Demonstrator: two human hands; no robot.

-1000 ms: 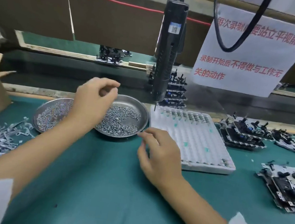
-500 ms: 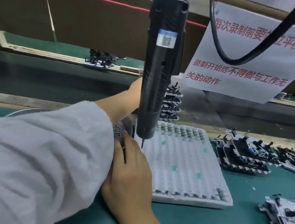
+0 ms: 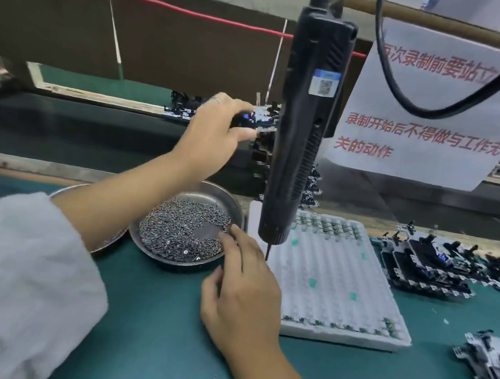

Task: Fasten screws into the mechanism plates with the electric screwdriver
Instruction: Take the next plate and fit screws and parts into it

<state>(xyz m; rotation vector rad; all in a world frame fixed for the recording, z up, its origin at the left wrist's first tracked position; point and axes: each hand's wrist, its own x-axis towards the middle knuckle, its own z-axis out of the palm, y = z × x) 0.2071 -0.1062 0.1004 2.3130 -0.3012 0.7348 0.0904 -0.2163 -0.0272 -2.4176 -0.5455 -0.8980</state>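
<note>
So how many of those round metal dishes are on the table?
2. One dish full of small screws sits by the white tray, under the right hand's fingertips. A second dish lies left of it, mostly hidden beneath the left forearm.

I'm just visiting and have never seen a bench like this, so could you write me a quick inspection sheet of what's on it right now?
Surface: green mat, mostly bare near the person.
Job's things: hanging electric screwdriver, untouched; mechanism plate; dish of screws; white tray; further plates at right.
Clutter: second dish partly hidden under the sleeve.
Grips: left hand holds the mechanism plate lifted off a stack; right hand has fingertips at the screws, whether it pinches one is unclear.
Cables: black cable looping overhead; red cord.
Surroundings: paper sign with red characters.
</note>
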